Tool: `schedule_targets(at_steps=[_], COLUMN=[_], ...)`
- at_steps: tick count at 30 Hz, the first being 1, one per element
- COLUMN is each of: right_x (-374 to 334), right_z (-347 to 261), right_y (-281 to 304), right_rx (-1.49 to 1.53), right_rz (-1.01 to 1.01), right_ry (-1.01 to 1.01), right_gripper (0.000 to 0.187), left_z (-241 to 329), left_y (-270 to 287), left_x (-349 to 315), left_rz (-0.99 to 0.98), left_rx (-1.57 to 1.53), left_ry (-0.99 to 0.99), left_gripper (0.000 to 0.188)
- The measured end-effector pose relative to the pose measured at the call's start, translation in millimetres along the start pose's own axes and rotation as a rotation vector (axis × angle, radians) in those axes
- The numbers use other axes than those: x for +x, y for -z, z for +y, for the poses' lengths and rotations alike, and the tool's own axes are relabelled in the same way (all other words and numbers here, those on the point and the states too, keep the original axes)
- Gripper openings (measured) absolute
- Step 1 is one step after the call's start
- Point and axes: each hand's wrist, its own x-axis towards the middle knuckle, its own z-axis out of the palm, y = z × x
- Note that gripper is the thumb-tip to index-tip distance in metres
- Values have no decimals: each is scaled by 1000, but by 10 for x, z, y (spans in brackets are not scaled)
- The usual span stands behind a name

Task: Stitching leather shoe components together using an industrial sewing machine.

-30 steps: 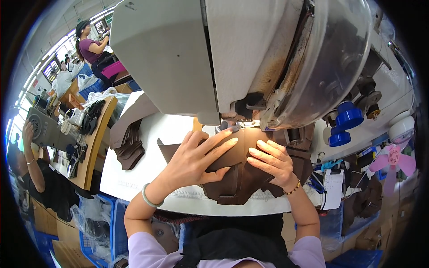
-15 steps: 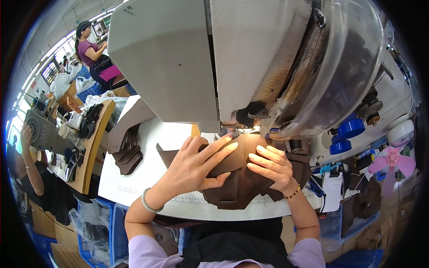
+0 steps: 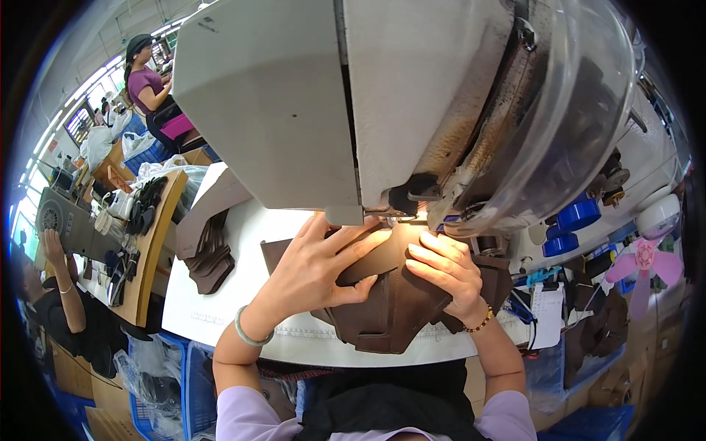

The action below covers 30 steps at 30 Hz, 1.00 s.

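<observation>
First, far left: a co-worker in black [image 3: 77, 323], one forearm raised near a wooden-edged bench [image 3: 157, 253]. Next, on the white table [image 3: 190, 305], a fanned stack of dark brown pieces [image 3: 207, 266]. Then the left hand [image 3: 312, 266], fingers spread wide, palm down, resting on a brown leather-like piece [image 3: 382, 316]; thumb apart from the fingers. Piece lies at table centre, its far part beneath the lit underside of a pale sewing machine [image 3: 272, 103]. Right hand [image 3: 450, 275] rests on it too, fingers close together, slightly bent; thumb hidden, cannot tell whether it pinches. Farther right: blue knobs [image 3: 579, 213], a pink-bladed fan [image 3: 645, 256].
</observation>
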Motion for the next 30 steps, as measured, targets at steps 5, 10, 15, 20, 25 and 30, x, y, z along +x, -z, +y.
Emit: schedule_targets(at_steps=[5, 10, 15, 20, 25, 30], right_x=[-30, -68, -82, -72, -69, -59], right_z=[-5, -18, -25, -38, -41, -45], right_y=[-34, -37, -46, -55, -51, -64], right_rx=[-28, -32, -40, -13, -37, -36], right_rz=[36, 36, 23, 44, 38, 51], right_ry=[30, 7, -17, -35, -35, -33], right_gripper=[37, 37, 36, 35, 33, 34], left_z=[2, 3, -8, -12, -8, -24], left_y=[0, -15, -25, -26, -34, -31], left_x=[-23, -28, -29, -35, -37, -30], left_rz=[-33, 28, 19, 15, 2, 10], left_rx=[-14, -15, -5, -19, -4, -2], left_ry=[13, -33, -32, -26, -13, -40], left_gripper=[53, 53, 53, 53, 54, 54])
